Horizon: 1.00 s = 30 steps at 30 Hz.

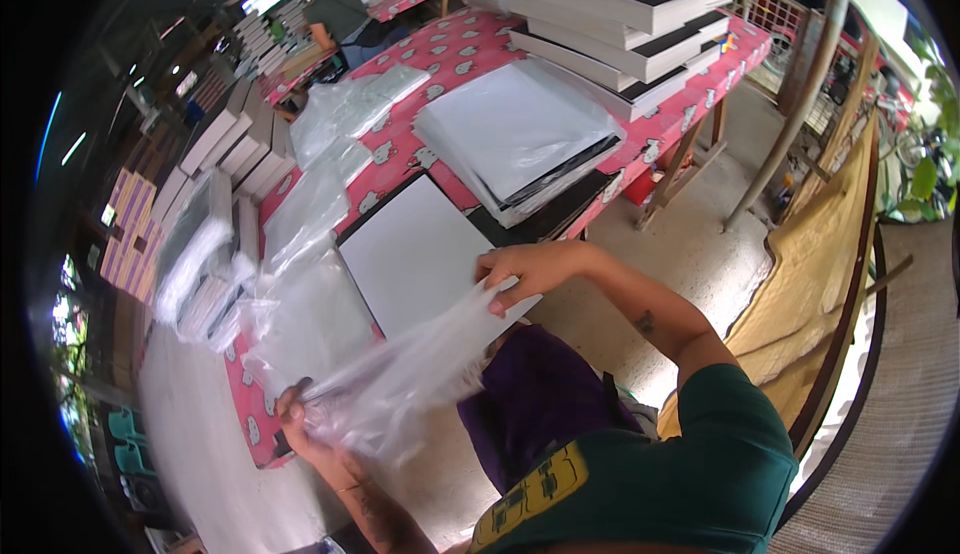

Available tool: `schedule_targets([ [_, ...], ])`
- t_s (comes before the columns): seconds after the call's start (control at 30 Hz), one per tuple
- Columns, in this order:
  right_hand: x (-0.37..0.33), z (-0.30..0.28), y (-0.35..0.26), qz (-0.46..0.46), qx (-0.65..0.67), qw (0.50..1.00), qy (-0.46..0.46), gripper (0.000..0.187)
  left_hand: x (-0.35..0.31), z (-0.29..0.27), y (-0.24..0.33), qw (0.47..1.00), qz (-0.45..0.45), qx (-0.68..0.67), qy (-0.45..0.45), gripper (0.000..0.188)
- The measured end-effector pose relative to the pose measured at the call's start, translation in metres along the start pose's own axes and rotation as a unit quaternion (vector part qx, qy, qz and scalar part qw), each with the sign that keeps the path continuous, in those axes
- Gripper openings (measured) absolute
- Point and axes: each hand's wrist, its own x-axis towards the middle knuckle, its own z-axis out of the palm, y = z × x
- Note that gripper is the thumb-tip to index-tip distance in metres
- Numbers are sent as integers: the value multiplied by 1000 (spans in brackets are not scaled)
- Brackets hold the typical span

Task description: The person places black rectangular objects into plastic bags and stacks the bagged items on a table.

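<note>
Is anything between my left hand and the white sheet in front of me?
Yes: the clear plastic, stretched from your left hand to your right hand, comes across the near side of the white sheet.

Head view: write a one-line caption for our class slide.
Left hand and right hand hold clear plastic near a white sheet on a pink table.

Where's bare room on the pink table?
The pink cloth shows bare beyond the wrapped stack, between clear sleeves on the left and book stacks on the right; a narrow strip continues nearer, between sleeves and wrapped stack. The near end is crowded: the left hand and right hand hold clear plastic film by the white board.
</note>
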Motion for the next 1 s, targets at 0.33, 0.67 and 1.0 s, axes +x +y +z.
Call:
schedule_targets([
  [0.33,-17,22,-2,128,338,922,-137,33,-17,41,-9,989,-42,105,-99,35],
  [0.67,-52,45,13,277,564,778,16,19,-6,-21,-56,979,-75,32,-189,30],
  [1.0,-104,72,41,196,670,713,66,50,-20,-57,-65,944,-224,97,-221,36],
])
